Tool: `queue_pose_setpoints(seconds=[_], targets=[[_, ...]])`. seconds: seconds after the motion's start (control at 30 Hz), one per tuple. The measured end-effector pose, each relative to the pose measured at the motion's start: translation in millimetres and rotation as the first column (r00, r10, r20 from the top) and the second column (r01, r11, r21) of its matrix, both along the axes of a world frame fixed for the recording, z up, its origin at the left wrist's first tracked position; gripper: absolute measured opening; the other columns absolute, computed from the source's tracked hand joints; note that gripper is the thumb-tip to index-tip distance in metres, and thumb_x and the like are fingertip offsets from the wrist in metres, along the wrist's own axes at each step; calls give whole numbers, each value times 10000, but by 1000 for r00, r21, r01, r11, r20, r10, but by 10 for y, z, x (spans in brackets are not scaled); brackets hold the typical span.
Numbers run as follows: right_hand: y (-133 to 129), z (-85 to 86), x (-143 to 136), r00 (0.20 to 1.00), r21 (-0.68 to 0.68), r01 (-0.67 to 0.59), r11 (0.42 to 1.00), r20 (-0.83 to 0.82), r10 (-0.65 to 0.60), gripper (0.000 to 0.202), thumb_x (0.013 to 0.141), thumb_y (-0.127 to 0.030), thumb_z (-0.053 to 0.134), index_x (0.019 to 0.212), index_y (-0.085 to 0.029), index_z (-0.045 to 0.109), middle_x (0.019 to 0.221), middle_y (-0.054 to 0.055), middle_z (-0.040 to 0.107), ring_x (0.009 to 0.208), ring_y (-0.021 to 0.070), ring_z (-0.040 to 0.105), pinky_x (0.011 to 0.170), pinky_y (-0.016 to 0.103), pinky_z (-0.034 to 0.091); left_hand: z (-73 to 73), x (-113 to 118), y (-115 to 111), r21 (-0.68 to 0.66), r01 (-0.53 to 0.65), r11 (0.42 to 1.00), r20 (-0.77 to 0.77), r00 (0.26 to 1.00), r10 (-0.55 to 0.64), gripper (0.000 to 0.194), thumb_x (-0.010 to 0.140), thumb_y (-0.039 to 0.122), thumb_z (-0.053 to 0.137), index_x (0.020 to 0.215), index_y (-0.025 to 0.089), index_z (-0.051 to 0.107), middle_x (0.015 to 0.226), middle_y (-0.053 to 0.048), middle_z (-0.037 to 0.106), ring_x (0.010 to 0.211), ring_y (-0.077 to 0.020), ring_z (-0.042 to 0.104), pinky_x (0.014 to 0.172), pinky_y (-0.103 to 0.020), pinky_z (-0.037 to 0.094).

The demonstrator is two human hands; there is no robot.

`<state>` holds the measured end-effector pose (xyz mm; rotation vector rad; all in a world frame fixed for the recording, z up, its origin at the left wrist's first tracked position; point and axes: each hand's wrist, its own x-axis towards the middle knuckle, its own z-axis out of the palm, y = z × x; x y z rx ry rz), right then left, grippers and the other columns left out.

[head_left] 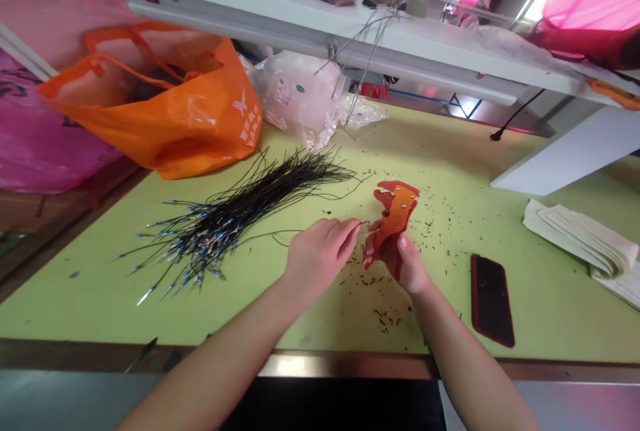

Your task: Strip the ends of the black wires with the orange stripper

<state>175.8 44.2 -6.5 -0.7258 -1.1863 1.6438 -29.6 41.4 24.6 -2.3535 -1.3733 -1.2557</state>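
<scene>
Orange tool [399, 210] gripped by right hand [407, 266] inside surface's [100, 311] near edge; wire [365, 222], pinched by left hand [320, 249], best kept straight.

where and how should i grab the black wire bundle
Probably around the middle of the bundle, from above and across its length: it lies along the table, strands close together there, while the blue-tipped ends and the far ends splay out.
</scene>
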Motion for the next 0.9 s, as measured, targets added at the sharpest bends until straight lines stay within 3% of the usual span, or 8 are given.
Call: queue_pose_setpoints(seconds=[0.3, 0.63, 0.9], targets=[[-21, -112, -13, 987, 68, -154, 986, 49, 151, 645, 966, -810, 565, 1222, -222, 631, 903, 62, 702, 782, 228, 706, 730, 402, 619, 38, 0, -8, 27, -65, 998, -35, 997, 65, 225, 1076, 198, 542, 980, 207, 745, 755, -12, 736, 676, -152, 644, 588, -279, 392], [-35, -116, -39, 982, 69, -178, 982, 76, 173, 579, 983, -787, 560, 1051, -220, 656, 913, 85, 720, 839, 249, 725, 766, 428, 641, 76, 25, -56, -37, -46, 998, -90, 995, 43, 265, 1105, 231, 497, 959, 209, 717, 682, 8, 644, 598, -138, 566, 544, -292, 325], [-41, -105, -36, 983, 89, -174, 981, 75, 168, 565, 982, -766, 587, 1088, -216, 661, 938, 90, 736, 870, 256, 743, 779, 427, 650, 95, 22, -72, -63, -30, 998, -87, 996, 24, 263, 1079, 183, 479, 885, 200, 656, 687, 2, 651, 598, -140, 560, 561, -296, 321]])
